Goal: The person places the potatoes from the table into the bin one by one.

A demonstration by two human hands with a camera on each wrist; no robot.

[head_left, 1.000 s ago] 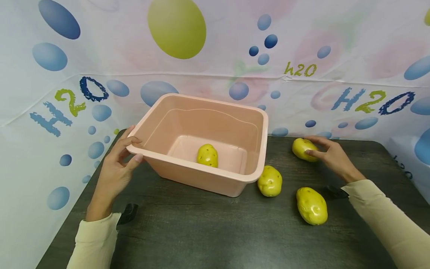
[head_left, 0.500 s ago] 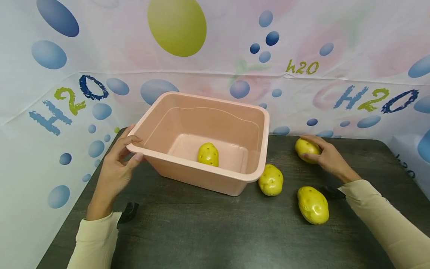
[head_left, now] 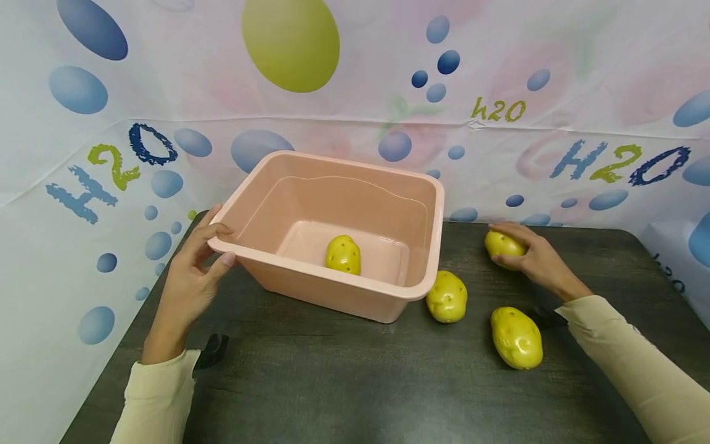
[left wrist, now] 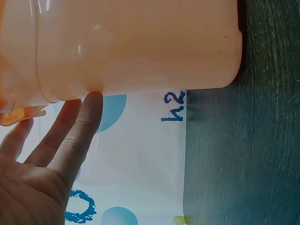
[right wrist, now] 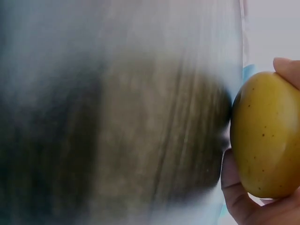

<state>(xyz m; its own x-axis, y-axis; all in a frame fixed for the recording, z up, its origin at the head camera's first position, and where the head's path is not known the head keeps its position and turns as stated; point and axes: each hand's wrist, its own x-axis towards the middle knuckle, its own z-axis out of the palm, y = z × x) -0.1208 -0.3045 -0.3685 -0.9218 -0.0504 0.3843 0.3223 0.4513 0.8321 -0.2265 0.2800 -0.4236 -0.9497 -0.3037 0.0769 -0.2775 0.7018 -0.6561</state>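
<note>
A white backdrop printed with bubbles and H2O lettering hung behind the dark surface. At the left, the left hand was clamped on the near-left corner of the pink tub, fingers over the rim and thumb below; a downward press or tug there could have tipped or slid the tub, since its far end had no hand on it. Inside, the first potato lay on the floor of the tub, and any tilt would probably have set it rolling. Just beside the tub's near-right corner sat the second potato, partly under the rim; if the tub swung, it might have been nudged away. Farther right, well apart from the other, the right hand pinched the third potato between thumb and fingers; its smooth, glossy skin could have slipped from so light a hold. I cannot tell whether it was lifted. Nearer the person, the fourth potato lay loose, where a low-passing sleeve might have knocked it.
</note>
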